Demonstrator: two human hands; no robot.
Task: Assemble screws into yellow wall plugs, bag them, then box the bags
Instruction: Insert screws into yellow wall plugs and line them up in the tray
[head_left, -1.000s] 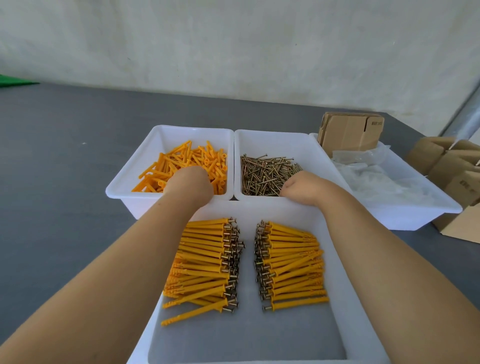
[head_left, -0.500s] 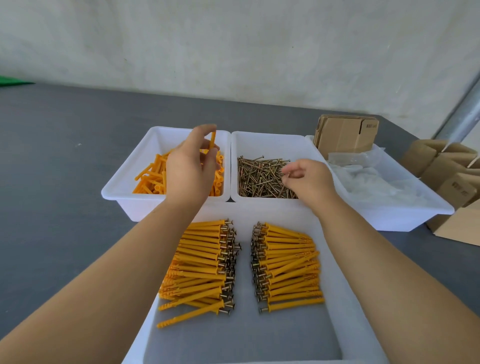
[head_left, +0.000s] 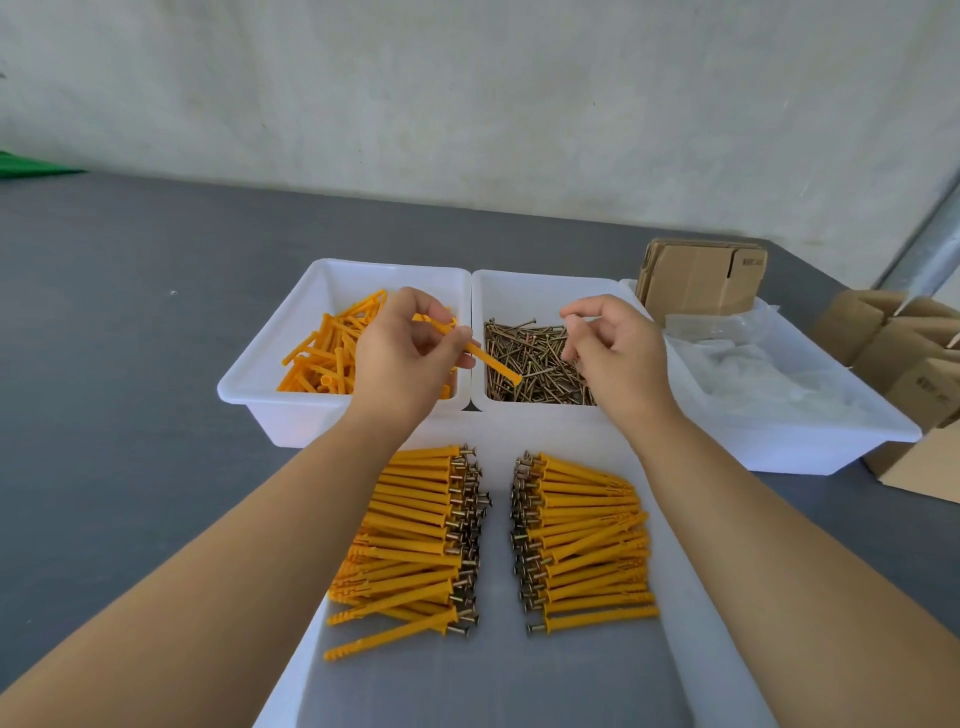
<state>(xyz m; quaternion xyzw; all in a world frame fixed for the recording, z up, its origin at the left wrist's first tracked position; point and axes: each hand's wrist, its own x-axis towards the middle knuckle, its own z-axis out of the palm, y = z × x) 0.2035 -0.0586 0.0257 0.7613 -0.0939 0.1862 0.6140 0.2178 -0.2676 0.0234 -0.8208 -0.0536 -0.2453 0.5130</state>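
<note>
Plug (head_left: 470, 347), yellow and single, sits pinched between the thumb and fingers of the left hand (head_left: 402, 358), its free end slanting down to the right over the tray of loose screws (head_left: 535, 364). Right hand (head_left: 613, 348) hovers above that same tray with fingers curled and thumb and forefinger tips drawn together; whether a screw sits between them is too small to tell. The hands are apart, with a gap between them above the divide of the two back trays. Behind the left hand, a white tray (head_left: 270, 364) holds a heap of loose yellow plugs (head_left: 317, 358). Nearer the person, a larger white tray (head_left: 691, 597) carries two rows of finished plugs with screws in them, a left row (head_left: 410, 540) and a right row (head_left: 592, 540), screw heads facing each other across the middle. To the right, another white tray (head_left: 810, 441) holds clear plastic bags (head_left: 753, 374) and a stack of flattened cardboard boxes (head_left: 701, 280). More cardboard boxes (head_left: 904, 358) stand at the right edge. All of it rests on a grey tabletop (head_left: 130, 338).
</note>
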